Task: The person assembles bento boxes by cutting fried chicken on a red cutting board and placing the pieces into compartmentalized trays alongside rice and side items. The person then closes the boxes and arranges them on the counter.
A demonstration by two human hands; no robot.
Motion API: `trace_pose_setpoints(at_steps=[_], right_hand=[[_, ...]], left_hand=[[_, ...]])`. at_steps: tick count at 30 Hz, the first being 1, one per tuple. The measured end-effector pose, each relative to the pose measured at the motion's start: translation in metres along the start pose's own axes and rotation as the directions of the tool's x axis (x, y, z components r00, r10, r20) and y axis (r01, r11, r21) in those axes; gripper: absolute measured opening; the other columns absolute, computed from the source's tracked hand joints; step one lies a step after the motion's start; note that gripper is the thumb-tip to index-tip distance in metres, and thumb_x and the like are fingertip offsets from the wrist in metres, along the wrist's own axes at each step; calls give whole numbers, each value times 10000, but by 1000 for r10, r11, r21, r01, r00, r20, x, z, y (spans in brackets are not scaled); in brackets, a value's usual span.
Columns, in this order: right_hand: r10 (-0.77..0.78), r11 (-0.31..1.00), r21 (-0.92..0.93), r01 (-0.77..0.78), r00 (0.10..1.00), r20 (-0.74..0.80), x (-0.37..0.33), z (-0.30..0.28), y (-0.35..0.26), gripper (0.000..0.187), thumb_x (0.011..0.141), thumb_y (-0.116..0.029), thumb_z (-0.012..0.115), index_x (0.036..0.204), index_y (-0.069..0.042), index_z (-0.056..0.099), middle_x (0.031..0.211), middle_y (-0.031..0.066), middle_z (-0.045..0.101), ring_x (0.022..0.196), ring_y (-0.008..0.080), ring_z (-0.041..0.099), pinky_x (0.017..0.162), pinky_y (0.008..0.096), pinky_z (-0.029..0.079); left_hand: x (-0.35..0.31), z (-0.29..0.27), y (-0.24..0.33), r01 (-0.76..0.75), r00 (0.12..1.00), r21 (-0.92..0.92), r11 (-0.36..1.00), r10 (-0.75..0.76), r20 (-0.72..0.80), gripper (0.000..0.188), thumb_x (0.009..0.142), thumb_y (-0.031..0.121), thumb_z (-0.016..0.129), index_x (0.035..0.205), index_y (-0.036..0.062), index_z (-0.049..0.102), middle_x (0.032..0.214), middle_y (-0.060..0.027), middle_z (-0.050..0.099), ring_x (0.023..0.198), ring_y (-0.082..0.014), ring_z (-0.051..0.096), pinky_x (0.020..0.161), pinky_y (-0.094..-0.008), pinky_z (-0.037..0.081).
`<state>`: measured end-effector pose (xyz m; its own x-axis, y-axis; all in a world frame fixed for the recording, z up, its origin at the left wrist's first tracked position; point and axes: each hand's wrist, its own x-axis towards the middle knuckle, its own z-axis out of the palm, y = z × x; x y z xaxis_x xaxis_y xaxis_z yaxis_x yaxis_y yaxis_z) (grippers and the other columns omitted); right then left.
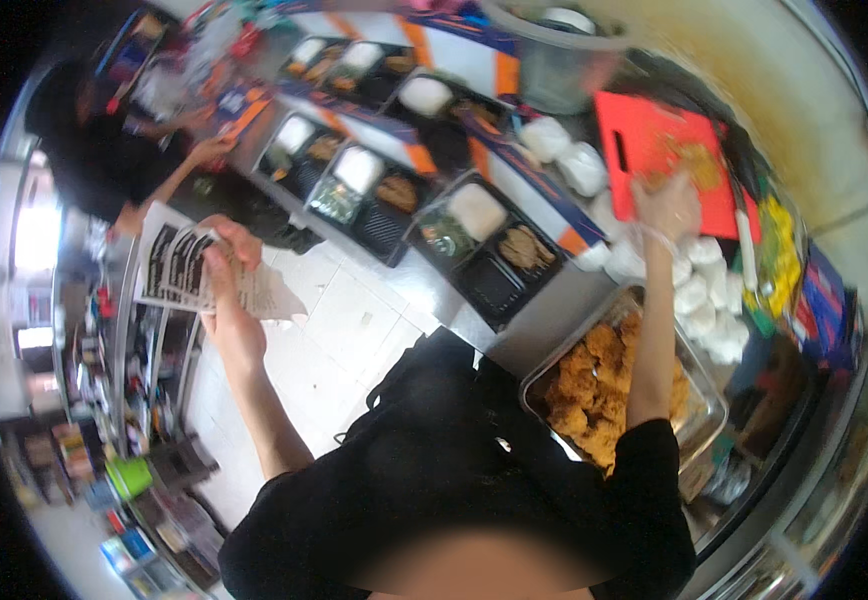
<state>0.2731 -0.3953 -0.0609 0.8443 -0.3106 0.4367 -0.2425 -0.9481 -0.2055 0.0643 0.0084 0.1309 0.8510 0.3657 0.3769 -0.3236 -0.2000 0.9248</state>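
On the left, my left hand (232,275) is closed around a white paper sheet or bag (176,262) with black print, its lower edge crumpled. My right hand (669,205) reaches over a red cutting board (626,125); its fingers are blurred, and whether they pinch anything is hidden. Yellowish-brown food pieces (696,165) lie on the board just beyond those fingers. Beneath my right forearm stands a clear tray (704,415) of golden fried chicken (594,385). A black compartment tray (479,285) nearby holds rice, chopped greens and brown sliced meat.
More filled black meal trays (354,190) line the metal counter. White wrapped bundles (699,300) sit beside the board, with a knife (747,245) at its right. A clear tub (564,60) stands at the back. Another person (104,150) works at the far left.
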Motion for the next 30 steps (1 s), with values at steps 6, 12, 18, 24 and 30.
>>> trace_pose_setpoints(at_steps=[6, 12, 18, 24, 30], right_hand=[[-127, 983, 130, 132, 991, -47, 1, 6, 19, 495, 634, -424, 747, 900, -41, 583, 764, 147, 631, 766, 320, 630, 672, 419, 501], [272, -660, 617, -429, 628, 729, 46, -51, -2, 339, 801, -343, 633, 973, -56, 578, 936, 129, 617, 888, 295, 608, 702, 395, 521], [-330, -440, 592, -676, 734, 594, 61, -100, -171, 330, 829, -351, 608, 1023, -89, 555, 952, 98, 597, 898, 262, 594, 716, 353, 510], [-542, 491, 695, -525, 440, 716, 65, 5, -408, 331, 837, -377, 614, 1087, -162, 631, 885, -15, 590, 696, 122, 543, 564, 259, 464], [-516, 827, 558, -67, 305, 800, 60, 124, -505, 580, 763, -525, 647, 1115, -65, 635, 656, 55, 569, 545, 111, 522, 487, 316, 421]], left_hand=[[0, -28, 6, -83, 989, 42, 996, 88, -118, 246, 967, 271, 445, 1030, 36, 482, 772, -14, 439, 713, -92, 384, 647, -228, 313], [36, -63, -19, -52, 994, 2, 999, 52, -95, 268, 962, 296, 449, 1023, 39, 490, 772, -12, 451, 715, -89, 390, 649, -231, 318], [98, -130, -67, -13, 999, 173, 985, 21, -42, 281, 955, 314, 462, 996, 39, 501, 762, -14, 454, 692, -95, 393, 637, -237, 314], [116, -181, -122, 158, 983, 44, 987, -152, -106, 306, 939, 342, 488, 981, 39, 507, 760, -16, 465, 686, -93, 410, 636, -243, 328], [108, -225, -135, 225, 928, -43, 973, -228, -296, 277, 937, 319, 506, 956, 46, 466, 766, -24, 443, 692, -101, 409, 649, -239, 325]])
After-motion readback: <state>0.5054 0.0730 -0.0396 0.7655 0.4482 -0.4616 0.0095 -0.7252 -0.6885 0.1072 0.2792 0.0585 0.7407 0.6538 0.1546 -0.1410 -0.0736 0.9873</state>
